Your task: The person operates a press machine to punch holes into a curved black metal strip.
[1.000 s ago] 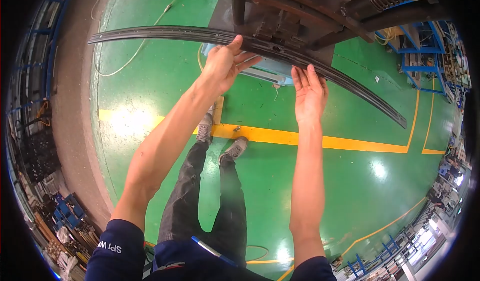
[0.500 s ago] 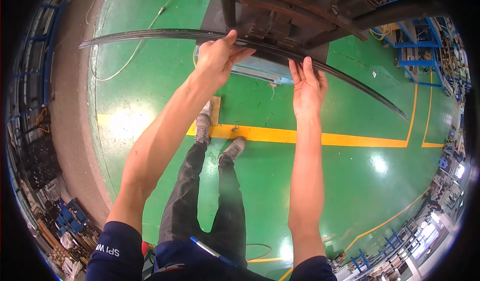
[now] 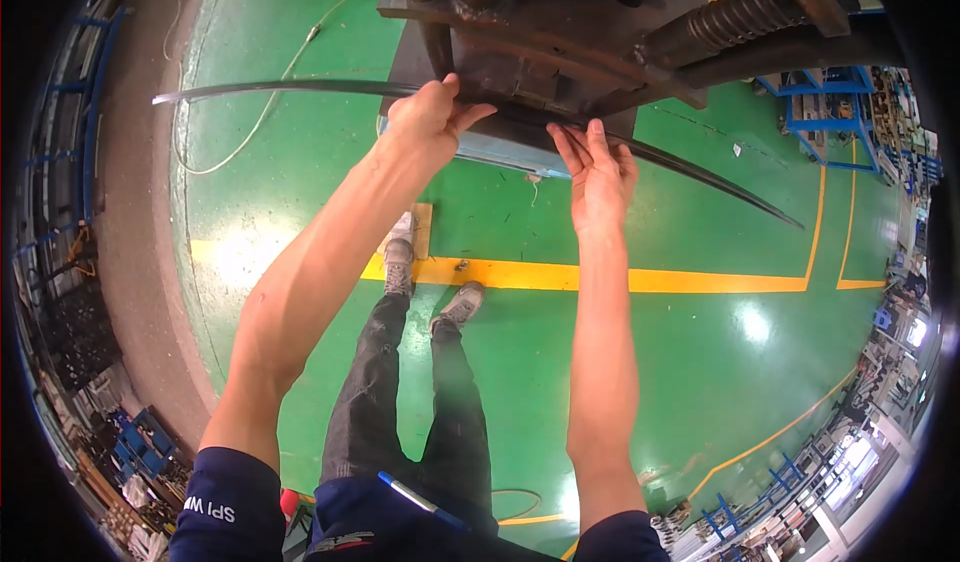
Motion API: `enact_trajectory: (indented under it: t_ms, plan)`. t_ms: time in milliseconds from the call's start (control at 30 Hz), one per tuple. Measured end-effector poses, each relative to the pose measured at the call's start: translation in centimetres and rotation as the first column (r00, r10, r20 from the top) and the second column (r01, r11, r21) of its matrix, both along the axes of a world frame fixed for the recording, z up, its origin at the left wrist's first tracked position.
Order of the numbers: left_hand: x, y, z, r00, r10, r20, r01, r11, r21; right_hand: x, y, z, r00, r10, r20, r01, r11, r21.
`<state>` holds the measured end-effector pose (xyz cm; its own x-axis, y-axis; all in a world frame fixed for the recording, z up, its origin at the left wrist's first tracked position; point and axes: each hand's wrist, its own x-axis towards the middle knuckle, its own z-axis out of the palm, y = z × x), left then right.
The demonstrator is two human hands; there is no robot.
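Note:
A long, thin dark strip (image 3: 715, 179) spans the upper part of the head view and looks bowed. Its middle lies at the front of a dark metal machine (image 3: 560, 37). My left hand (image 3: 428, 122) grips the strip left of its middle, thumb up and fingers bent round it. On the right of the middle my right hand (image 3: 598, 172) pinches the strip between thumb and fingers, palm up. The middle of the strip, between my hands, is hard to tell from the dark machine parts.
A coil spring (image 3: 740, 17) and thick bars are at the upper right. Below the machine is a light blue base (image 3: 510, 154). A pale hose (image 3: 290, 72) lies on the green floor. My feet stand by a wooden board (image 3: 423, 230). Blue racks (image 3: 825, 112) are at the right.
The machine appears larger and lower in view. Both hands and the strip have shifted slightly left, the strip's middle now closer in against the machine. Both hands keep their hold.

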<state>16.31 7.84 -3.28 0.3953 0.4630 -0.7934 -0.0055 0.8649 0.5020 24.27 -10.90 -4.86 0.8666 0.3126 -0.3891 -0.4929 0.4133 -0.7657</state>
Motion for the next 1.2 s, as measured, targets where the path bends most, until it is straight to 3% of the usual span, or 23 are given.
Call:
enact_trajectory:
  t_ms: [167, 267, 300, 400, 567, 667, 700, 933, 1200]
  plan:
    - [1.1, 1.1, -1.5, 0.999, 0.034, 0.022, -0.031, 0.993, -0.116, -0.2, 0.2, 0.4, 0.999, -0.029, -0.044, 0.028, 0.999, -0.030]
    - [0.7, 1.2, -2.6, 0.988, 0.094, 0.121, -0.068, 0.976, -0.205, -0.2, 0.3, 0.4, 0.994, -0.031, -0.109, 0.032, 0.999, 0.010]
    - [0.9, 0.7, -1.8, 0.996, 0.058, 0.064, -0.048, 0.988, -0.149, -0.2, 0.5, 0.6, 0.992, -0.040, -0.118, 0.040, 0.999, 0.000]
    - [0.9, 0.5, -0.2, 0.997, 0.072, -0.042, -0.079, 0.977, -0.196, -0.3, 0.5, 0.5, 0.991, -0.008, -0.130, 0.004, 1.000, -0.031]
    - [-0.3, -0.4, -0.1, 0.994, 0.036, 0.104, -0.018, 0.985, -0.170, -0.6, 1.2, 1.1, 0.973, 0.054, -0.223, -0.055, 0.998, 0.003]
    - [0.6, -2.1, 1.7, 0.992, 0.125, 0.012, -0.124, 0.990, -0.073, -0.6, 1.4, 0.8, 0.967, 0.020, -0.254, -0.003, 0.998, 0.068]
    - [0.7, -1.8, 1.3, 0.990, 0.139, 0.018, -0.134, 0.979, -0.153, -0.7, 1.4, 0.5, 0.966, -0.003, -0.257, 0.022, 0.997, 0.070]
    - [0.3, -1.0, 0.0, 0.987, 0.149, 0.057, -0.129, 0.955, -0.267, -0.7, 1.5, 0.1, 0.970, -0.037, -0.241, 0.084, 0.978, 0.190]
    - [0.2, -0.9, -0.1, 0.992, 0.113, 0.058, -0.094, 0.962, -0.257, -0.8, 1.4, -0.3, 0.973, -0.023, -0.231, 0.071, 0.977, 0.202]
